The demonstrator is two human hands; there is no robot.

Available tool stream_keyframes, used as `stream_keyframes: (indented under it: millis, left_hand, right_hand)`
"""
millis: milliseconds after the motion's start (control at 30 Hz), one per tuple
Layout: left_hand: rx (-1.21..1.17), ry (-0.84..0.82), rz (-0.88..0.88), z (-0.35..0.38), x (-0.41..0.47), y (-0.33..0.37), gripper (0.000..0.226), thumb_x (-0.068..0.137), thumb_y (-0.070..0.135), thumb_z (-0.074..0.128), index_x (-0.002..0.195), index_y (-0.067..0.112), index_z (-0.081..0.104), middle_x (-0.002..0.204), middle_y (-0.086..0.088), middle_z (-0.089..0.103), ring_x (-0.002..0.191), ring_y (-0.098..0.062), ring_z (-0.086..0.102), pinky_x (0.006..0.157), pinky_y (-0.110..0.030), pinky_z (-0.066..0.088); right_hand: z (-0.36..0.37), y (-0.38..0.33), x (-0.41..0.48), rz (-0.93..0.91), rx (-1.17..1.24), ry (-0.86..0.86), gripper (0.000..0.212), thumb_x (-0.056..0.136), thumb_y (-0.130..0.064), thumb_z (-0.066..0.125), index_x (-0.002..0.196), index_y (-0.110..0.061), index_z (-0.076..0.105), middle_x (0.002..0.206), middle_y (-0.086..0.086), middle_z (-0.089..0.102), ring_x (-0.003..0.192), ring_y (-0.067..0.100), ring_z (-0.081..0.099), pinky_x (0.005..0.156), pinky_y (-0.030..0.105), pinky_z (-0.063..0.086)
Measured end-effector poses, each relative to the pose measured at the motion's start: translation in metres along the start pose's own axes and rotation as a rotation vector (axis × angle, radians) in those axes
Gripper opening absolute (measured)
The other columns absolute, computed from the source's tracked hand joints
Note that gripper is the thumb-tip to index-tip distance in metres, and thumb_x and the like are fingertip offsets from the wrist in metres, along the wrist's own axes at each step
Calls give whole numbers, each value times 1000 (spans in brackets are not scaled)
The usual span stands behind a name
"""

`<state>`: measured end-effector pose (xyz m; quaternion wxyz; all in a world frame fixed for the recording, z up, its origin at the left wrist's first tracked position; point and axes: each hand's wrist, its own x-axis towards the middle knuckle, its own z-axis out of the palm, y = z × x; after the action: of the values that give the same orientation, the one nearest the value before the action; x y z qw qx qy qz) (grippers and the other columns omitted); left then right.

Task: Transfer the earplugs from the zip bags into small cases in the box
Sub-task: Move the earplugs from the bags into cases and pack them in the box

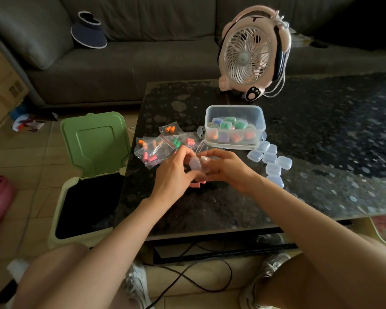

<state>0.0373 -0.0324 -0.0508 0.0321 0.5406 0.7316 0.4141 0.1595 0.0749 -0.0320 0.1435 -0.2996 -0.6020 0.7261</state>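
Grip: left hand point(173, 173) and right hand point(228, 169) both pinching one clear case point(195, 164).
Crowding: zip bags point(156, 148) left, box point(262, 121) behind, spare cases point(270, 162) right.

Domestic living room. A grey upholstered sofa point(143, 70) runs along the far side, with a sun visor point(88, 30) lying on its seat. A low, dark speckled coffee table point(321, 152) stands before it, with a pink desk fan point(252, 54) near its far edge. Beside the table's left edge, a green-lidded bin point(94, 139) stands open on the tiled floor point(20, 157). A cardboard box point(0, 81) sits at far left, and a loose cable point(187, 279) trails underfoot.
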Motion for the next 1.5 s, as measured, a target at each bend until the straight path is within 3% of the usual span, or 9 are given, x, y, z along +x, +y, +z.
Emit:
stream_keyframes:
  millis: [133,300,433,567,633,767,1000,1167,1500]
  left_hand:
    - [-13,36,-12,-8,5,-7,47,71,28,79,104,10,49,95,-1,66,86,-15,65,72,-33,56]
    - [-55,17,-73,-14,8,-26,47,74,23,76,107,11,44,104,-8,67,87,-15,67,75,-39,57]
    - [-95,2,-109,-15,4,-36,44,75,17,76,102,20,42,108,0,68,85,-6,67,88,-42,53]
    - [-128,11,-153,-16,1,-38,44,75,12,76,106,8,44,103,-3,65,84,-8,64,72,-8,50]
    - [-147,21,-159,-17,0,-38,45,74,11,76,105,7,44,99,-1,63,80,-3,61,68,-3,47]
    - [-200,-11,-175,-16,-2,-38,42,74,6,75,100,11,42,97,4,62,81,6,59,71,-5,48]
    - [-271,-167,-143,-10,-4,-36,41,74,9,76,102,15,47,120,-5,62,102,-7,63,87,-18,51]
    - [-297,-217,-140,-8,-5,-30,45,75,9,75,110,9,47,102,10,64,94,0,64,86,-17,50]
    - [-377,-183,-196,-10,-5,-23,45,74,13,75,108,5,47,100,10,64,93,-1,65,83,-13,49]
  right_hand:
    - [-2,8,6,-139,-571,186,19,83,-11,70,100,-11,62,82,2,64,69,14,61,66,32,57]
    - [5,28,5,-259,-1122,113,25,75,-47,74,87,-28,63,95,-4,53,81,13,55,76,30,48]
    - [7,32,5,-345,-1187,102,23,79,-47,70,84,-27,59,97,-5,50,79,11,52,71,30,46]
    - [7,37,8,-389,-1203,69,23,80,-43,70,88,-24,61,97,-3,52,85,13,51,71,29,44]
    - [7,37,8,-404,-1175,65,21,80,-40,71,86,-22,61,95,-3,52,84,15,55,73,31,48]
    - [5,37,8,-448,-1141,65,18,82,-30,72,85,-18,59,91,-5,51,76,14,54,74,33,51]
    - [3,20,10,-619,-935,175,14,79,-21,75,83,-14,64,88,-7,51,71,6,49,66,16,45]
    - [5,26,10,-676,-1028,102,14,79,-16,74,84,-11,63,87,-5,52,78,14,51,68,32,51]
    - [5,24,9,-709,-1117,162,12,78,-17,73,87,-13,67,99,2,58,89,21,55,67,34,50]
